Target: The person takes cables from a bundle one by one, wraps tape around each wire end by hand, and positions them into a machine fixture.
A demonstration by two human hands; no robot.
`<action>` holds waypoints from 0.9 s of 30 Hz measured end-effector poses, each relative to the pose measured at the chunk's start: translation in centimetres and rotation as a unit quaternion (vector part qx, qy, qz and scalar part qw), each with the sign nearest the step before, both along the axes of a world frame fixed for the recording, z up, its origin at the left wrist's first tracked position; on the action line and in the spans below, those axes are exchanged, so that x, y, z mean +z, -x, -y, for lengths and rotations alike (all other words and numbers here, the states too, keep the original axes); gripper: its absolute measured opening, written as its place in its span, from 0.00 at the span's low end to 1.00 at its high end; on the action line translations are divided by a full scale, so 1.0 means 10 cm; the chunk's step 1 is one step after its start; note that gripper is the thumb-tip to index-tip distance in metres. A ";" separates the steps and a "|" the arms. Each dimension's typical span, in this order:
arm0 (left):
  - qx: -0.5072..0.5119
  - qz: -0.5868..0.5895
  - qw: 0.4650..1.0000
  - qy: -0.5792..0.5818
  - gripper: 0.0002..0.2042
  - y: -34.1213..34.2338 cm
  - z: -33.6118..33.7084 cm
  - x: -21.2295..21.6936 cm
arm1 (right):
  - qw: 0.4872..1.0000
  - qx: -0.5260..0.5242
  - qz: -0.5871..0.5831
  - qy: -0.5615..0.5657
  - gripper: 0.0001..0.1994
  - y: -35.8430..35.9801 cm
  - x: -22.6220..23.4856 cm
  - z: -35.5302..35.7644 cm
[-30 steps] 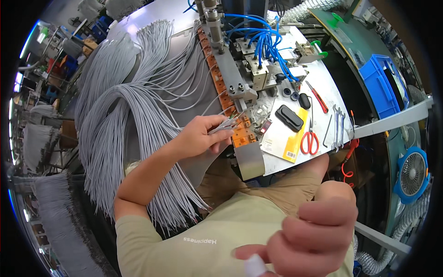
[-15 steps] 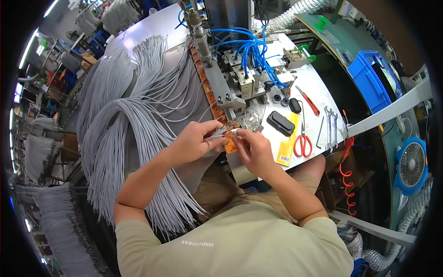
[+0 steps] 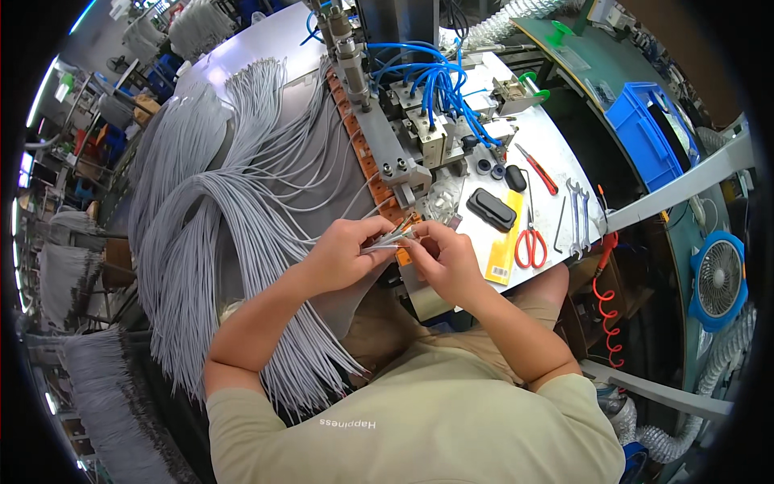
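Several grey cables (image 3: 387, 241) with stripped, thin-wire ends are pinched together in my left hand (image 3: 345, 253), its fingers closed round them. From the right, my right hand (image 3: 448, 262) meets them, thumb and forefinger closed at the cable tips. Whether a small part is also between those fingertips is hidden. Just beneath and beyond both hands runs an orange fixture rail (image 3: 364, 152) along a metal press machine (image 3: 363, 121). A large bundle of grey cables (image 3: 234, 194) drapes over the table to the left of my hands.
Right of the machine lie a black case (image 3: 491, 211), a yellow packet (image 3: 503, 252), red-handled scissors (image 3: 530, 248), a red utility knife (image 3: 538, 171) and wrenches (image 3: 576, 218). Clear small parts (image 3: 441, 200) sit by the rail. Farther right are a blue bin (image 3: 645, 133) and a blue fan (image 3: 717, 281).
My right fingertips have shifted slightly on the cable tips, and the white piece seen at them earlier no longer shows plainly. My left hand keeps its grip, with the view shifted slightly.
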State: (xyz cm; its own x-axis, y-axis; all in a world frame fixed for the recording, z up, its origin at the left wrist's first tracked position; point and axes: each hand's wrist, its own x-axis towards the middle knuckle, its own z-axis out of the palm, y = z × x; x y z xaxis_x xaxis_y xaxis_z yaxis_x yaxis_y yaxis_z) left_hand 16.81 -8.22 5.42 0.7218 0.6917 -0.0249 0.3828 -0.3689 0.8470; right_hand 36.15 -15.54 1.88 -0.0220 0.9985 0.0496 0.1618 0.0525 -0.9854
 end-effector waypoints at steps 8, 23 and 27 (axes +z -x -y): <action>0.004 0.004 0.998 -0.055 0.09 -0.02 0.04 -0.04 | 0.999 0.026 0.020 0.000 0.06 -0.05 0.00 0.01; 0.003 0.031 0.999 -0.019 0.07 0.03 0.03 0.01 | 0.930 -0.046 0.204 -0.301 0.07 -0.10 -0.21 -0.18; 0.004 0.032 0.971 -0.236 0.08 0.04 0.06 0.11 | 0.973 -0.097 0.150 -0.144 0.08 -0.23 -0.45 -0.27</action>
